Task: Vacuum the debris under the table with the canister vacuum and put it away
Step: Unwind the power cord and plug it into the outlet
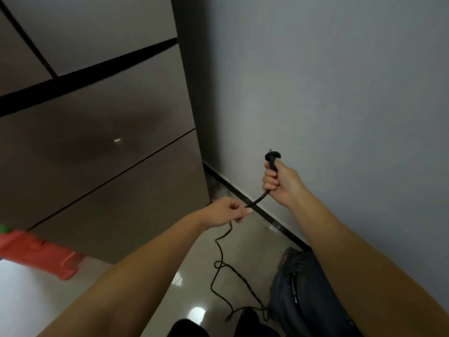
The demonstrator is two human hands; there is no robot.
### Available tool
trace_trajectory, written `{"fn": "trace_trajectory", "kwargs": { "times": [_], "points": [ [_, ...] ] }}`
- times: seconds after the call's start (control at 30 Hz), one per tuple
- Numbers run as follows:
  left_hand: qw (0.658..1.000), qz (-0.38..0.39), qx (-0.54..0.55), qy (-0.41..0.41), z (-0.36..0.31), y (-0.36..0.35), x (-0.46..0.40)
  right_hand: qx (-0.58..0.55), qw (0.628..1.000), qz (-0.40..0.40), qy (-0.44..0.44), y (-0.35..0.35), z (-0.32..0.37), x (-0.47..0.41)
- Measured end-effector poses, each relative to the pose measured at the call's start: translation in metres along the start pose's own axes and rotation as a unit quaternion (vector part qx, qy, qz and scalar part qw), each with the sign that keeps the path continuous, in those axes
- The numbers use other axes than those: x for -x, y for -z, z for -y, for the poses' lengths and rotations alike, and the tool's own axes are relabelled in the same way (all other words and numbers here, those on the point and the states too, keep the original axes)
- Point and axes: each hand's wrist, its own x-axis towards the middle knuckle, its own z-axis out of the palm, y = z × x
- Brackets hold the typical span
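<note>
- Wrapped round the neck of the black plug (271, 161), the right hand (281, 184) has its fingers curled tight and thumb up the side — the prongs point up and away, toward the grey wall (340, 93).
- Left hand (224, 212) pinches the cord (220, 254) just below, between thumb and curled fingers; a short bowed stretch of cord joins the two hands.
- From the left hand the cord drops in loose loops across the pale floor (155, 276), toward the person's feet.
- No socket shows on the wall; I judge the plug's long axis — nearly upright — must swing to face wherever one lies.
- Right hand is nearer the wall, so it leads.
- What looks like the red vacuum body (36, 249) lies blurred at far left, well apart.
</note>
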Motion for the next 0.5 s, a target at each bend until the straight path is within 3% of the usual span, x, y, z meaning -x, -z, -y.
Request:
{"fn": "trace_trajectory", "kwargs": {
  "times": [0.17, 0.33, 0.5],
  "points": [
    [0.992, 0.01, -0.125, -0.02, 0.023, 0.022, -0.065, -0.016, 0.999, -0.049, -0.009, -0.007, 0.001, -0.06],
    [0.967, 0.101, -0.226, -0.055, 0.061, 0.045, -0.145, -0.017, 0.995, -0.101, 0.018, -0.003, -0.014, -0.128],
    [0.94, 0.218, -0.259, -0.031, 0.125, 0.052, -0.213, -0.086, 0.979, -0.185, 0.011, 0.025, -0.063, -0.197]
  ]
}}
